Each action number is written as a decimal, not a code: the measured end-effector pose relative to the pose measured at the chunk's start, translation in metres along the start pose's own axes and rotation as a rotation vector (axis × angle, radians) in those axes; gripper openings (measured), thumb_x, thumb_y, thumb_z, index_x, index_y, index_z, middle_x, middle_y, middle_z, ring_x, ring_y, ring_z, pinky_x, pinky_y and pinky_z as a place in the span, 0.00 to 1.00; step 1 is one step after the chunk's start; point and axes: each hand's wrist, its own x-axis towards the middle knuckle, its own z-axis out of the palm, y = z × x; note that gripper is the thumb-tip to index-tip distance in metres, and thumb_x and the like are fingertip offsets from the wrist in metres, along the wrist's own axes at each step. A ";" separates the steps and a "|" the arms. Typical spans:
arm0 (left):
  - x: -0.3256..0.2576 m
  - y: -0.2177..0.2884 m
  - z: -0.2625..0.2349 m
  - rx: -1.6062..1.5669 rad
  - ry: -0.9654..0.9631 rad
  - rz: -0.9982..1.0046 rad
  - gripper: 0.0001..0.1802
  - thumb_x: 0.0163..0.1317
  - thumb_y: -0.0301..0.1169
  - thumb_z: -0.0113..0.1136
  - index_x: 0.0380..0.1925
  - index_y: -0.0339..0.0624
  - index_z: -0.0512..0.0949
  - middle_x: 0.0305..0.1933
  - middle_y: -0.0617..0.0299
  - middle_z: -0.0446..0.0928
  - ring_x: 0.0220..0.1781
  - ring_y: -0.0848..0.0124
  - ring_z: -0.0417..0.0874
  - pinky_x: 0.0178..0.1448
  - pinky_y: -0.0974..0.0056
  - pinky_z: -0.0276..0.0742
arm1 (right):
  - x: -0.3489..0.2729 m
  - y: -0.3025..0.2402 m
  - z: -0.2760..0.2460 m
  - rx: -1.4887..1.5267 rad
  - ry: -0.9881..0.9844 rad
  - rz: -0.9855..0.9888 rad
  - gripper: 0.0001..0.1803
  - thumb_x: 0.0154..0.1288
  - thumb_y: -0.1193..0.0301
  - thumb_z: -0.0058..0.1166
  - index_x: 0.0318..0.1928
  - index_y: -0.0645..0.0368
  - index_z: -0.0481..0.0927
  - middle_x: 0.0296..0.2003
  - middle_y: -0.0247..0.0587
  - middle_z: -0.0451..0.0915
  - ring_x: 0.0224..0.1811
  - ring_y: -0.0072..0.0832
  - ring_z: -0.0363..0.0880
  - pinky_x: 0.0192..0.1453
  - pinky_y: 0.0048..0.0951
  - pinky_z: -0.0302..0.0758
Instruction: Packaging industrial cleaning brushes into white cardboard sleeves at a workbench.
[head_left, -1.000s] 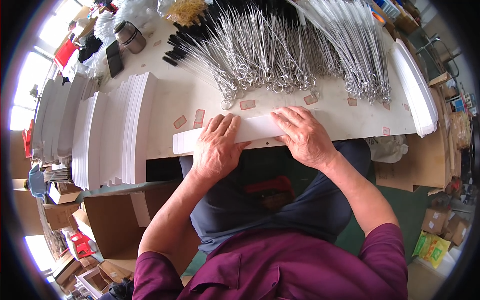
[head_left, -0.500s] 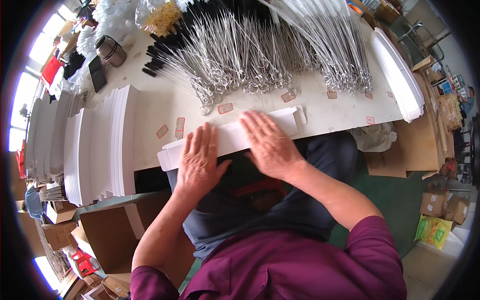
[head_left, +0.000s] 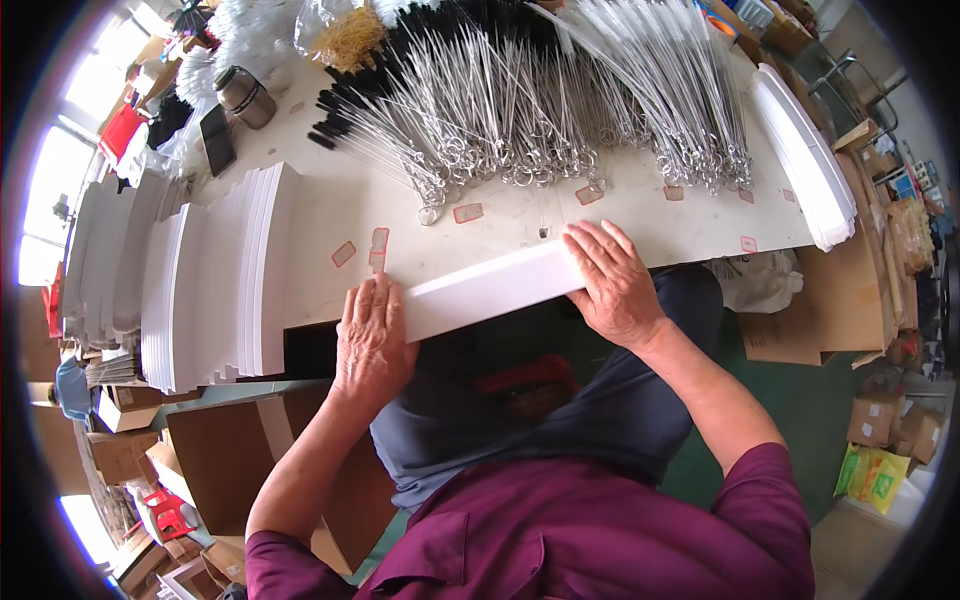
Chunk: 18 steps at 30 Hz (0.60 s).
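Observation:
A long, narrow white cardboard box [head_left: 495, 288] lies slantwise along the table's near edge, partly jutting over my lap. My left hand [head_left: 376, 338] grips its left end, the fingers together on top and the thumb along the near side. At the other end my right hand [head_left: 614, 282] holds it, fingers over the top and thumb at the near face. The box ends are hidden under the hands. Beyond them spreads a big heap of wire-handled brushes [head_left: 500, 110] with black bristles and ring ends toward me.
Stacks of flat white cartons [head_left: 222, 285] stand at the left, and more white cartons [head_left: 803, 160] lie at the right edge. A phone [head_left: 217, 141], a metal flask [head_left: 245, 97] and a bag of yellow bands [head_left: 347, 38] are farther back. An open brown carton [head_left: 215, 460] is below left.
My hands have moved apart, from flat on the carton's middle to its two ends. The flaps that stuck out at both ends no longer show, and a smooth white face is on top.

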 end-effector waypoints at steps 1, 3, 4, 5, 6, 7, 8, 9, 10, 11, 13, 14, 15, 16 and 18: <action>0.004 0.007 -0.014 -0.063 -0.030 -0.003 0.33 0.57 0.31 0.69 0.60 0.24 0.72 0.65 0.33 0.74 0.68 0.36 0.74 0.75 0.40 0.66 | -0.002 0.001 -0.002 -0.019 0.004 -0.065 0.33 0.63 0.65 0.65 0.65 0.70 0.75 0.66 0.50 0.77 0.72 0.41 0.71 0.82 0.50 0.60; 0.006 0.018 -0.031 -0.174 -0.076 -0.018 0.31 0.57 0.31 0.70 0.58 0.25 0.74 0.62 0.35 0.77 0.65 0.38 0.76 0.72 0.42 0.69 | 0.001 -0.006 -0.006 0.000 0.051 -0.152 0.26 0.58 0.74 0.62 0.59 0.67 0.81 0.58 0.46 0.83 0.66 0.39 0.78 0.79 0.52 0.65; 0.006 0.024 -0.039 -0.288 -0.121 -0.030 0.29 0.57 0.31 0.70 0.56 0.26 0.75 0.58 0.36 0.79 0.62 0.40 0.78 0.69 0.44 0.72 | 0.006 -0.014 -0.009 0.008 0.053 -0.157 0.26 0.58 0.74 0.62 0.59 0.67 0.81 0.58 0.46 0.83 0.66 0.39 0.78 0.79 0.52 0.65; 0.008 0.032 -0.044 -0.336 -0.078 -0.015 0.26 0.59 0.33 0.70 0.54 0.27 0.77 0.52 0.40 0.82 0.57 0.43 0.82 0.64 0.46 0.76 | 0.009 -0.022 -0.012 0.058 0.043 -0.207 0.23 0.59 0.74 0.60 0.57 0.67 0.83 0.56 0.45 0.84 0.66 0.39 0.79 0.79 0.52 0.65; 0.012 0.038 -0.049 -0.419 -0.146 -0.030 0.28 0.58 0.35 0.71 0.55 0.30 0.77 0.51 0.40 0.82 0.55 0.44 0.83 0.62 0.47 0.78 | 0.012 -0.032 -0.014 0.109 0.032 -0.256 0.20 0.61 0.74 0.59 0.54 0.66 0.84 0.55 0.44 0.84 0.65 0.38 0.79 0.79 0.52 0.65; 0.020 0.045 -0.056 -0.504 -0.265 -0.066 0.29 0.58 0.36 0.72 0.55 0.30 0.77 0.52 0.40 0.82 0.55 0.44 0.83 0.62 0.48 0.78 | 0.015 -0.043 -0.014 0.137 0.041 -0.270 0.17 0.63 0.72 0.57 0.51 0.65 0.86 0.53 0.43 0.85 0.65 0.39 0.79 0.79 0.52 0.65; 0.028 0.051 -0.062 -0.585 -0.381 -0.104 0.30 0.57 0.37 0.73 0.56 0.31 0.77 0.53 0.40 0.82 0.56 0.44 0.84 0.61 0.49 0.79 | 0.017 -0.051 -0.012 0.142 0.046 -0.273 0.17 0.63 0.72 0.57 0.51 0.65 0.86 0.53 0.43 0.85 0.65 0.39 0.79 0.79 0.52 0.65; 0.028 0.052 -0.053 -0.642 -0.371 -0.108 0.32 0.56 0.39 0.75 0.56 0.31 0.77 0.52 0.40 0.83 0.54 0.46 0.86 0.58 0.51 0.81 | 0.018 -0.058 -0.011 0.197 0.043 -0.305 0.17 0.64 0.71 0.57 0.51 0.64 0.86 0.53 0.43 0.86 0.65 0.40 0.79 0.79 0.52 0.65; 0.032 0.054 -0.048 -0.638 -0.370 -0.111 0.32 0.56 0.39 0.75 0.56 0.31 0.77 0.52 0.40 0.83 0.54 0.46 0.86 0.58 0.51 0.81 | 0.020 -0.061 -0.010 0.248 0.041 -0.338 0.17 0.65 0.70 0.56 0.51 0.64 0.86 0.52 0.43 0.86 0.65 0.41 0.79 0.79 0.52 0.66; 0.035 0.055 -0.044 -0.694 -0.412 -0.165 0.32 0.56 0.40 0.75 0.56 0.31 0.77 0.51 0.40 0.84 0.52 0.47 0.87 0.56 0.51 0.82 | 0.021 -0.062 -0.008 0.240 0.014 -0.349 0.19 0.64 0.68 0.60 0.54 0.63 0.85 0.55 0.45 0.84 0.65 0.44 0.78 0.78 0.52 0.66; 0.033 0.057 -0.035 -0.774 -0.405 -0.240 0.33 0.55 0.39 0.75 0.57 0.32 0.77 0.45 0.40 0.85 0.47 0.49 0.89 0.51 0.53 0.84 | 0.023 -0.065 -0.017 0.266 0.050 -0.263 0.22 0.63 0.67 0.64 0.56 0.63 0.84 0.57 0.46 0.82 0.66 0.44 0.77 0.78 0.52 0.66; 0.029 0.056 -0.034 -0.773 -0.407 -0.244 0.33 0.55 0.39 0.75 0.57 0.32 0.77 0.45 0.40 0.85 0.47 0.49 0.89 0.51 0.53 0.84 | 0.023 -0.065 -0.021 0.289 0.084 -0.173 0.25 0.61 0.67 0.68 0.57 0.63 0.83 0.59 0.47 0.80 0.66 0.45 0.77 0.78 0.52 0.66; 0.026 0.055 -0.035 -0.762 -0.387 -0.285 0.32 0.55 0.38 0.76 0.57 0.32 0.77 0.44 0.41 0.85 0.46 0.50 0.89 0.51 0.53 0.84 | 0.019 -0.063 -0.022 0.292 0.133 -0.121 0.29 0.57 0.67 0.74 0.59 0.62 0.81 0.60 0.48 0.78 0.64 0.46 0.77 0.73 0.50 0.71; 0.024 0.056 -0.035 -0.754 -0.367 -0.323 0.32 0.55 0.37 0.76 0.56 0.32 0.77 0.43 0.41 0.85 0.46 0.50 0.89 0.51 0.54 0.84 | 0.009 -0.062 -0.022 0.291 0.130 -0.120 0.29 0.57 0.67 0.74 0.59 0.62 0.81 0.60 0.48 0.78 0.64 0.46 0.77 0.73 0.50 0.71; 0.017 0.054 -0.034 -0.774 -0.338 -0.358 0.32 0.55 0.37 0.76 0.56 0.33 0.77 0.43 0.43 0.85 0.46 0.50 0.89 0.51 0.54 0.84 | -0.008 -0.061 -0.016 0.335 0.247 0.064 0.28 0.58 0.68 0.75 0.58 0.64 0.81 0.57 0.47 0.79 0.60 0.45 0.78 0.65 0.47 0.76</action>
